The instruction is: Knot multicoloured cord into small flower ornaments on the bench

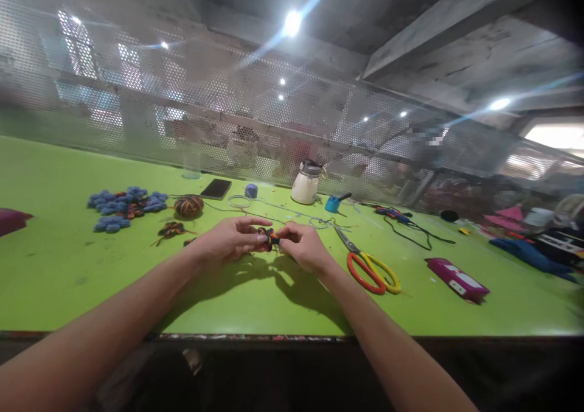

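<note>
Between my two hands, just above the green table, is a small dark crocheted yarn piece (269, 237) with orange and purple strands. My left hand (228, 238) pinches its left side between thumb and fingers. From the other side, my right hand (303, 244) grips its right edge, fingers curled; whether a hook is also in them I cannot tell. A multicoloured yarn ball (188, 206) lies beyond my left hand. Near it rests another dark-and-orange yarn piece (172, 229) with loose ends. Farther left is a cluster of blue crocheted flowers (112, 202).
Scissors (365, 263) with red and yellow handles lie right of my right hand. Behind stand a white jar (305, 184) and a blue container (333, 203). A phone (216, 188) lies at the back, a purple box (457, 280) at right. The table's front edge (274, 337) is close.
</note>
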`<move>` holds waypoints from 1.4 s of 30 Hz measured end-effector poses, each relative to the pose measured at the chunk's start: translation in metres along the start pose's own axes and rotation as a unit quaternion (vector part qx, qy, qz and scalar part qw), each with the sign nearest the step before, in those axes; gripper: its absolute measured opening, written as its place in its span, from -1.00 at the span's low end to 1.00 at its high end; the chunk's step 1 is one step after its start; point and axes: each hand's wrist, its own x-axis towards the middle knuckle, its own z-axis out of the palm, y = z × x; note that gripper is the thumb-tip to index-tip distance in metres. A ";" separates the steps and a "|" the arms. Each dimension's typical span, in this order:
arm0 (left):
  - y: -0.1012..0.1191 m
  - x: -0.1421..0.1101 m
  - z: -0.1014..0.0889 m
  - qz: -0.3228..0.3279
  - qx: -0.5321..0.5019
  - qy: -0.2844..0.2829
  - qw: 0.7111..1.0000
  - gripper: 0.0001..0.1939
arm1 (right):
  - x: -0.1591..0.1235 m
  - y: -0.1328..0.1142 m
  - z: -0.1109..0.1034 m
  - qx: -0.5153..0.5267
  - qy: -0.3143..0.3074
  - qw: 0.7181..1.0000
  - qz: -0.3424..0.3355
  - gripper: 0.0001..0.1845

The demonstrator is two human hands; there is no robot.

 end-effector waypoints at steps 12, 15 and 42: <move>0.006 -0.007 0.010 0.027 -0.015 0.014 0.999 -0.78 | -0.006 -0.006 0.013 0.268 -0.039 0.963 0.005 -0.64; 0.008 -0.009 0.011 0.044 -0.018 -0.003 0.999 -0.77 | -0.006 -0.007 0.014 0.312 -0.001 0.949 0.030 -0.75; 0.022 -0.024 0.028 0.025 0.059 0.024 0.998 -0.86 | -0.019 -0.036 -0.005 -0.118 -0.005 0.967 -0.227 -0.86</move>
